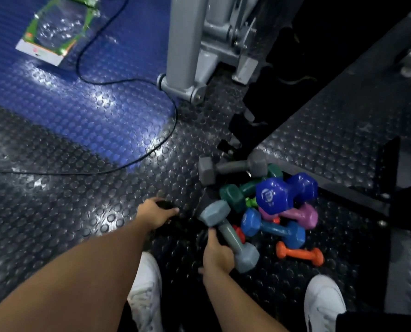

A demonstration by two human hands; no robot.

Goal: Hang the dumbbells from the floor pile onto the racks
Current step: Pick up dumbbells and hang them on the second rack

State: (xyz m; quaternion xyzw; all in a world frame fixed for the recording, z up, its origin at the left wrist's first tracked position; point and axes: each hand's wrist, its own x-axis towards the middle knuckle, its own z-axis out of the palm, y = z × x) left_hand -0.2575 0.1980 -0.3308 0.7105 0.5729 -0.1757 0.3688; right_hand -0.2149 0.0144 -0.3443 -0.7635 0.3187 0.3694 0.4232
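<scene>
Progress: early, no rack seen hung | pile (266, 202) of dumbbells left on floor (55, 212) | right hand (217, 256) grip closed round grey-blue dumbbell (228, 236) at pile edge | left hand (155, 213) grip curled on a dark object, unidentifiable
</scene>
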